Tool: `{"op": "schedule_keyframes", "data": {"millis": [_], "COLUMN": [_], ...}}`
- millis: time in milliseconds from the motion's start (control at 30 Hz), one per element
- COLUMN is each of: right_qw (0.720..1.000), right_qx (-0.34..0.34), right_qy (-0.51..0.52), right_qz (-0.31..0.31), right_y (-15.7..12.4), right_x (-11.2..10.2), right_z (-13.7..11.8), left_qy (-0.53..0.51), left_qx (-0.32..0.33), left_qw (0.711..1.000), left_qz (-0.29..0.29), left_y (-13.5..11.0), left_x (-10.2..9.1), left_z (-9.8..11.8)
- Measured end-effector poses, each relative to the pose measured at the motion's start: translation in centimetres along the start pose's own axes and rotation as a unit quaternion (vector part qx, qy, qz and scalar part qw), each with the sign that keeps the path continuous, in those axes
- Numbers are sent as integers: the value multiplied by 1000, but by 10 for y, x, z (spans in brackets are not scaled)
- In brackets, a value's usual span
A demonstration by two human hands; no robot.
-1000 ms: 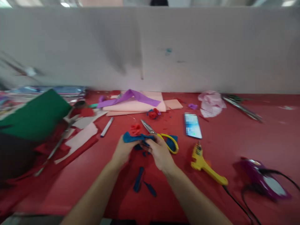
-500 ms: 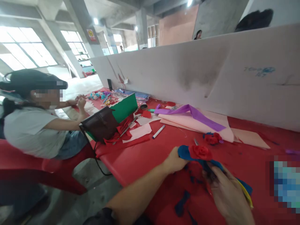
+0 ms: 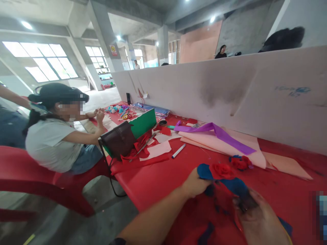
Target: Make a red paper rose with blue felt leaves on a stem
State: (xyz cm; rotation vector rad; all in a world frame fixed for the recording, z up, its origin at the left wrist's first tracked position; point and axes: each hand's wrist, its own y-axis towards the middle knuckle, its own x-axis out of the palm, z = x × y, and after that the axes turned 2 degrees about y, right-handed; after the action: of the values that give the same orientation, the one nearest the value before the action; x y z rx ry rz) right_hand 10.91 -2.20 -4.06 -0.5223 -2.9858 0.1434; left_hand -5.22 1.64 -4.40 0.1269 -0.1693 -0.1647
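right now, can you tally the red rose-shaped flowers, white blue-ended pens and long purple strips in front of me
Red rose-shaped flowers: 2
White blue-ended pen: 1
Long purple strip: 1
Total: 4

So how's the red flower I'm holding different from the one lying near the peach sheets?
The held flower is up at your left hand; the other flower lies on the table. The held flower has broad blue pieces on both sides; the other flower shows smaller blue patches. The held flower looks larger and nearer; the other flower looks smaller. Both are red with blue.
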Motion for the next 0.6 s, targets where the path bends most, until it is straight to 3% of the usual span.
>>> {"op": "schedule_keyframes", "data": {"millis": [167,400,500,600], "right_qw": [999,998,996,978], "right_qx": [25,45,35,-44], "right_qy": [26,-12,-80,-191], "right_qz": [13,35,-5,-71], "right_y": [-12,-14,-14,-12], "right_x": [8,10,7,4], "right_z": [-12,-2,-1,-2], "left_qy": [-38,-63,-80,-93], "left_qx": [9,29,37,38], "left_qw": [997,986,978,973], "left_qz": [73,154,189,209], "left_y": [3,13,17,21], "left_x": [-8,-23,-28,-30], "left_z": [14,12,11,8]}}
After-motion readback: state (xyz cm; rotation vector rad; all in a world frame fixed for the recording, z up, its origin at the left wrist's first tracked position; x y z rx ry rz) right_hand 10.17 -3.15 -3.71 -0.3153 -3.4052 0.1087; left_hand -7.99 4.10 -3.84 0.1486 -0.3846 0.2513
